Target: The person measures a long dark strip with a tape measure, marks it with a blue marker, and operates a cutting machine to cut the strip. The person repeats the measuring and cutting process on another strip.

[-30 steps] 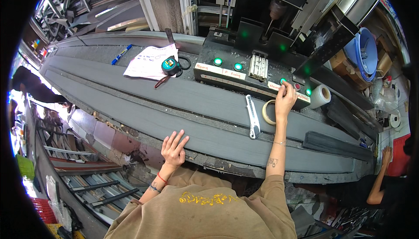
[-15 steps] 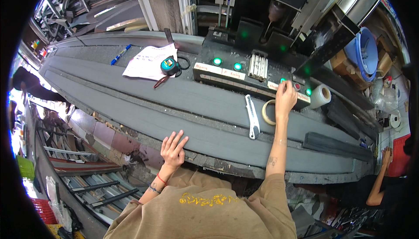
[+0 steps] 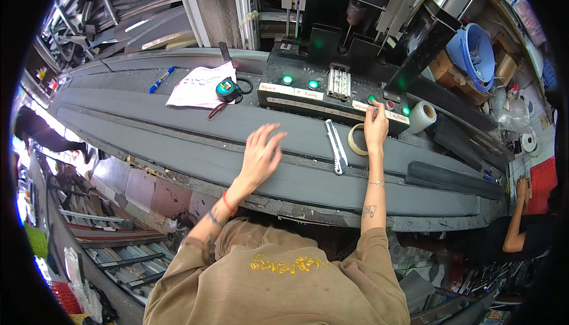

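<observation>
My left hand [image 3: 264, 154] is raised over the grey bench [image 3: 219, 132], its fingers spread and holding nothing. On the right, my right hand [image 3: 376, 126] is at the front edge of a black control box [image 3: 332, 101]. Its fingertips point up at a lit green button [image 3: 371, 99], fingers partly bent, with nothing visible in them; whether they touch the button I cannot tell. A red button [image 3: 390, 105] and another green button [image 3: 406, 111] lie just right of that hand. Beside its wrist, a roll of tape [image 3: 352, 141] leans near a white utility knife [image 3: 336, 147].
Left of the box lie a tape measure [image 3: 227, 89] on white paper [image 3: 192, 88] and a blue pen [image 3: 162, 80]. A plastic film roll [image 3: 422, 117] stands at the box's right end, with a drill-like machine [image 3: 355, 16] behind. Another person's arm [image 3: 517, 218] shows far right.
My left hand has lifted off the bench and moved forward and right. My right hand has drawn back slightly from the buttons. The whole view has shifted a little.
</observation>
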Demonstrator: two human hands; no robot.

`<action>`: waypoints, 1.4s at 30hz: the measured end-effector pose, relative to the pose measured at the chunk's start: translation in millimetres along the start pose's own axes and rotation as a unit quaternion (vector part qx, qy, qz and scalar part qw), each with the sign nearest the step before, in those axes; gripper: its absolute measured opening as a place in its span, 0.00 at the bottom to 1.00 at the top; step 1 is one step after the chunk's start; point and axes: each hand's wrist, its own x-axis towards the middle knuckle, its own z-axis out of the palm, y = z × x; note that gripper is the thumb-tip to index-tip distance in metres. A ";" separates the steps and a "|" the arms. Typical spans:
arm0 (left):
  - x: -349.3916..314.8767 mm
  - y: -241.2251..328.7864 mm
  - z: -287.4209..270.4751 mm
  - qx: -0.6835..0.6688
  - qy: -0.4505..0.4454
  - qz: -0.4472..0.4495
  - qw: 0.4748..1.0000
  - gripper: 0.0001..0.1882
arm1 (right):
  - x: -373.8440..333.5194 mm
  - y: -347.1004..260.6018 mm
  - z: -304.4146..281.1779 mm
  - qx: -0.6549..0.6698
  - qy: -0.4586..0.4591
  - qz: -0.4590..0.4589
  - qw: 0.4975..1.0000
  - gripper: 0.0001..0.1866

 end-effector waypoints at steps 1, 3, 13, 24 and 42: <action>21.3 -7.7 5.1 0.025 -0.005 0.022 0.999 0.22 | -0.7 1.0 0.4 0.011 0.004 -0.003 1.000 0.13; 64.4 -24.0 18.8 0.097 0.002 0.046 0.994 0.22 | -0.1 2.1 2.0 0.031 0.054 -0.050 0.997 0.12; 136.2 -68.2 57.8 0.231 -0.059 0.135 0.962 0.40 | 0.0 5.4 -1.7 0.069 0.001 0.020 0.997 0.14; 134.9 -49.2 65.1 0.154 -0.028 0.234 0.960 0.31 | -54.5 2.9 -51.8 0.160 0.004 0.069 0.985 0.18; 76.4 68.2 86.8 -0.008 -0.032 -0.040 0.999 0.22 | 55.1 68.6 -104.6 -0.161 -0.081 -0.028 0.983 0.18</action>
